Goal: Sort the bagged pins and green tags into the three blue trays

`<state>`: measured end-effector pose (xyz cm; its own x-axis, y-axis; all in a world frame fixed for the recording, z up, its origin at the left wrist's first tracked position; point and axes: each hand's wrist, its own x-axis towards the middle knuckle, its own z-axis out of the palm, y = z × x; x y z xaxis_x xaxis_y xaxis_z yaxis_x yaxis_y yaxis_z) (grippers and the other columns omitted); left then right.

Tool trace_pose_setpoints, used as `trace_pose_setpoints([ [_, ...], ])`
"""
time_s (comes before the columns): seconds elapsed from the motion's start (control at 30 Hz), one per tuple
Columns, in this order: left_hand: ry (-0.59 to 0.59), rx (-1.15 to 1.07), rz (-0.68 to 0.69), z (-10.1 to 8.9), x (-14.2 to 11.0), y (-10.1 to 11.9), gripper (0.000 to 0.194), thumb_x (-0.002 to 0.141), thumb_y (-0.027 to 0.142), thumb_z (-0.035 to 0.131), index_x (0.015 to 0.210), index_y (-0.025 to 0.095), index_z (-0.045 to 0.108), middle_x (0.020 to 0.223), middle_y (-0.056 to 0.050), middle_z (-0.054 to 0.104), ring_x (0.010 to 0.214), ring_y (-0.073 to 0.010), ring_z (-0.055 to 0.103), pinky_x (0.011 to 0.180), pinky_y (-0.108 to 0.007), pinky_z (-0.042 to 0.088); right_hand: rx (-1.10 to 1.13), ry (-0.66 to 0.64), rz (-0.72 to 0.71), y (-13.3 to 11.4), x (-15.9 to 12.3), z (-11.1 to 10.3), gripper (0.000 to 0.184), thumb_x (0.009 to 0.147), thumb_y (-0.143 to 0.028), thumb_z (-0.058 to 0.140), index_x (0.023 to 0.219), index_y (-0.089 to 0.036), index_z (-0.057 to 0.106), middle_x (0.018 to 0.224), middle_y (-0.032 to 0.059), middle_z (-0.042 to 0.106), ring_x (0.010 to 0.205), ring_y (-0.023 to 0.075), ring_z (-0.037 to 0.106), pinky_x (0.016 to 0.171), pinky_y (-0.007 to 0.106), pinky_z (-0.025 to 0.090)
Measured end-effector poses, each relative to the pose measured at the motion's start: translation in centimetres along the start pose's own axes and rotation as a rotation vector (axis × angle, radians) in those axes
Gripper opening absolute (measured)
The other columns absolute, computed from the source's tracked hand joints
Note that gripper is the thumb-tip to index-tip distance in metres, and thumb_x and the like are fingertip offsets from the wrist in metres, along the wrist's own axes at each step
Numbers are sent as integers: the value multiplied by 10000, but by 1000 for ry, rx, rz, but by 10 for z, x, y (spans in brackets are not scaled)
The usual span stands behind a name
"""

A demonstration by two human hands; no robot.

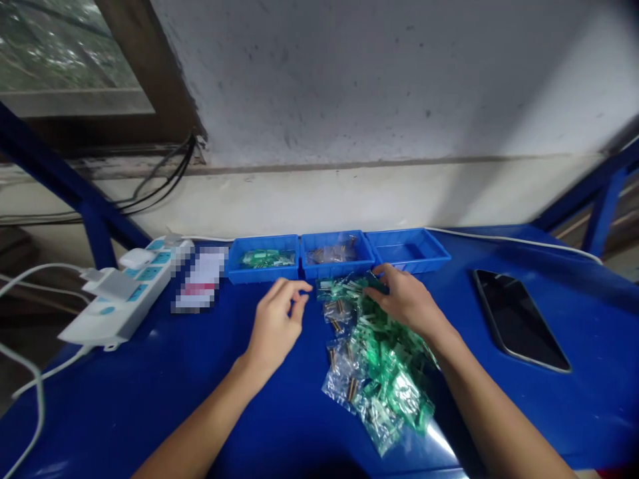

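A heap of small clear and green plastic packets [379, 362] holding tiny metal parts lies on the blue table [150, 399]. My right hand [407, 299] rests on the far end of the heap, its fingers curled on a packet near the trays. My left hand [277, 322] hovers just left of the heap, thumb and fingers drawn together in a loose pinch; nothing shows between them. Three blue trays stand behind: the left tray [263, 259] has green packets, the middle tray [337, 254] has brownish parts, the right tray [409, 249] looks bare.
A white power strip [124, 293] with plugs and cables sits at the left. A blurred card [200, 279] lies beside it. A black phone [519, 319] lies face up at the right. A white cable [524, 241] runs along the back. The wall stands close behind the trays.
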<state>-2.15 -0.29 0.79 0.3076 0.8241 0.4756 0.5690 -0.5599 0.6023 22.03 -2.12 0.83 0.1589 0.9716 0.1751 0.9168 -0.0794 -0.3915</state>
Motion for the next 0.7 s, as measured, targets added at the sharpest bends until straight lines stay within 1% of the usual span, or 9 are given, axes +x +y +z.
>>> trace_pose_setpoints([
  [0.07,-86,-31,5,6,-3,5,104,859,190,496,876,206,597,707,24,463,569,-96,445,572,-213,385,23,17,-8,-2,1,2,377,763,-356,564,1084,-159,545,838,84,628,792,248,577,644,335,412],
  [0.13,-121,-26,-24,7,-4,7,81,852,237,521,826,201,588,625,44,412,535,-94,420,547,-213,358,25,39,-37,-3,2,3,375,763,-324,564,1091,-145,545,843,86,612,811,247,564,671,342,417],
  [0.23,-153,-41,-80,4,-5,8,133,864,303,514,810,198,576,538,67,348,485,-92,383,520,-214,325,-2,36,-75,-5,2,7,376,783,-326,554,1104,-130,564,847,95,609,834,256,555,714,365,416],
  [0.37,-227,-125,-117,-1,-5,9,169,890,307,460,850,195,579,561,51,446,487,-95,413,502,-215,312,-23,-4,-85,-6,1,15,437,772,-445,583,1056,-115,611,892,126,603,830,260,551,718,374,411],
  [0.43,-262,-156,-108,-2,-5,11,174,890,295,453,842,192,586,583,38,483,497,-98,425,496,-217,305,-37,0,-96,-7,1,15,367,754,-422,611,981,-135,634,885,113,608,814,253,538,731,383,400],
  [0.53,-303,-220,-112,-2,-6,15,185,880,299,467,823,184,600,588,32,497,506,-98,426,498,-220,299,11,51,-117,-15,-1,8,163,747,-307,610,836,-170,614,776,63,607,769,230,510,717,369,392],
  [0.57,-317,-255,-135,-1,-6,16,200,878,318,472,822,181,607,585,32,495,508,-98,426,499,-221,300,68,67,-142,-21,-3,5,102,750,-268,595,800,-178,592,751,51,598,758,218,505,699,351,394],
  [0.63,-348,-375,-239,-1,-6,18,267,885,378,455,846,174,622,595,26,500,510,-95,433,498,-219,309,207,95,-237,-33,-10,-2,8,764,-189,552,759,-190,546,737,36,577,750,196,501,676,319,398],
  [0.7,-364,-565,-393,-1,-4,18,362,896,447,403,872,157,618,620,12,512,501,-90,440,477,-211,312,310,130,-373,-48,-19,-6,79,780,-122,508,755,-194,528,758,35,562,760,183,491,686,312,400],
])
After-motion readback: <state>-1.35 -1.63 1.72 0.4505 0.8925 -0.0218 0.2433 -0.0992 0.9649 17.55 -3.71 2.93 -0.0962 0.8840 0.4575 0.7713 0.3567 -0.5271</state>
